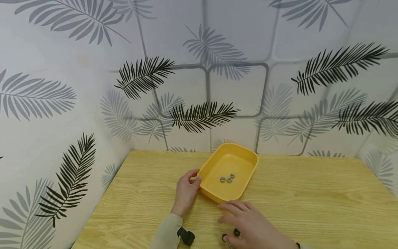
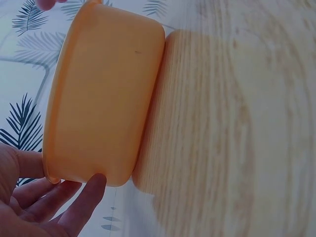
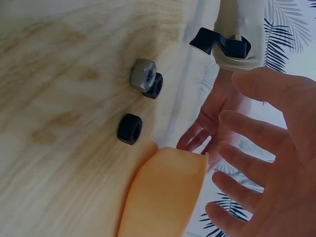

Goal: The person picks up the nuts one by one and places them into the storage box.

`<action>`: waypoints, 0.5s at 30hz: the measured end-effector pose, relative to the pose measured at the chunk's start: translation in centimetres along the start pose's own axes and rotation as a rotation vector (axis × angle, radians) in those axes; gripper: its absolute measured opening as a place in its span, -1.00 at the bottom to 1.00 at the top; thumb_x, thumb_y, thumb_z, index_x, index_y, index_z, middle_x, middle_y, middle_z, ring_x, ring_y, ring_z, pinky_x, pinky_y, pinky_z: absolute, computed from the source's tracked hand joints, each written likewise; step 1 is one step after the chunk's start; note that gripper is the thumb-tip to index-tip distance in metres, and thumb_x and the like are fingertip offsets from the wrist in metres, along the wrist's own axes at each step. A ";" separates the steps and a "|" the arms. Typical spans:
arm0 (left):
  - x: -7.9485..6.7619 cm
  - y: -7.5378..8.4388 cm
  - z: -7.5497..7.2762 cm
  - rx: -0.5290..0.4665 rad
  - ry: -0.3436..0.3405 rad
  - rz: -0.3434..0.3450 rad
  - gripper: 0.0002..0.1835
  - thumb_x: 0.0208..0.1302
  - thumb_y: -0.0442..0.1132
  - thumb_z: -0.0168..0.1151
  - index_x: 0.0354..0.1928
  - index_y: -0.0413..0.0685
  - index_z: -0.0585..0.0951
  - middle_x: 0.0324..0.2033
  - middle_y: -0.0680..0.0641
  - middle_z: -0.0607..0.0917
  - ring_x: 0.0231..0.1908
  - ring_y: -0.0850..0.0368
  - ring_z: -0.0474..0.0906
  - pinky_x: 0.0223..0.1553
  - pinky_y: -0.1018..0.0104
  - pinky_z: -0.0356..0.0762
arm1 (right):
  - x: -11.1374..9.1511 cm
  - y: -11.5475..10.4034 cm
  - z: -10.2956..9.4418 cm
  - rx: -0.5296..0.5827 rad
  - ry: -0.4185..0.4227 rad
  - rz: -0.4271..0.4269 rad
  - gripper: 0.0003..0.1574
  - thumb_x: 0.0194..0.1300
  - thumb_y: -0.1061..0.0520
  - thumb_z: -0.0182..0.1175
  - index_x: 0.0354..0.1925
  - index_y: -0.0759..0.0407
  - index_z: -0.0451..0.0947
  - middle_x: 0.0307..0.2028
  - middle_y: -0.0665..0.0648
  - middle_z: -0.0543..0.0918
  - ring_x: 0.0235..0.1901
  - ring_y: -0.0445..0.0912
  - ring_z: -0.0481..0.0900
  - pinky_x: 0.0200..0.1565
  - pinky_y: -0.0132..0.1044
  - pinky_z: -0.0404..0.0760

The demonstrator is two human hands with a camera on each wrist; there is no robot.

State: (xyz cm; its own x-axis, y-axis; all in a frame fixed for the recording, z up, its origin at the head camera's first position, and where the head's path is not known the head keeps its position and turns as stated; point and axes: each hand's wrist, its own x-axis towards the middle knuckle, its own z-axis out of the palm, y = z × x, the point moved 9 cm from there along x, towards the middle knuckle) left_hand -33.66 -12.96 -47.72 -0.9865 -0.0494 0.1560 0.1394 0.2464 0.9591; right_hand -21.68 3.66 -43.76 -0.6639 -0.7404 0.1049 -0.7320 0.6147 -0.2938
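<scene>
Tabletop (image 1: 311, 193): left grip (image 1: 186, 192) holds tub (image 1: 228, 164), right grip (image 1: 250, 223) near nuts (image 3: 129, 128).

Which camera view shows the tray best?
The head view: it shows nearly all of the tray from above, including its inside and three nuts. The left wrist view shows its outer side close up, with the left hand gripping one end. The right wrist view shows only part of its outer side.

A wood-grain table (image 1: 311, 193) bears a yellow tray (image 1: 224, 164) — and, nearby, two black nuts (image 3: 129, 129), one silver nut (image 3: 142, 75).
</scene>
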 end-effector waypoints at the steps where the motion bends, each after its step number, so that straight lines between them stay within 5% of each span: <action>1: 0.0 0.0 0.0 0.001 0.000 0.000 -0.65 0.42 -0.28 0.17 0.20 -0.19 0.57 0.05 -0.18 0.61 -0.10 -0.12 0.64 -0.19 0.13 0.68 | 0.0 0.1 0.3 0.001 -0.010 -0.003 -0.61 0.32 -0.22 0.23 0.07 -0.22 0.60 0.26 -0.04 0.46 0.25 0.00 0.37 0.17 0.17 0.39; 15: 0.1 -0.2 0.0 -0.013 -0.005 -0.003 -0.64 0.42 -0.26 0.17 0.21 -0.18 0.57 0.06 -0.18 0.61 -0.10 -0.11 0.65 -0.18 0.13 0.68 | -0.2 0.8 2.0 -0.044 0.004 -0.052 -0.62 0.29 -0.21 0.27 0.03 -0.18 0.63 0.26 0.04 0.47 0.23 0.01 0.38 0.07 0.14 0.46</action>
State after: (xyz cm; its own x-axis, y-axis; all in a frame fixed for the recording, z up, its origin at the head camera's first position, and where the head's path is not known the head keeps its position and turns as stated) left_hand -33.83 -13.01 -47.88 -0.9874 -0.0451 0.1514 0.1369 0.2340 0.9625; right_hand -21.80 3.74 -45.95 -0.6250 -0.7710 0.1225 -0.7717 0.5866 -0.2458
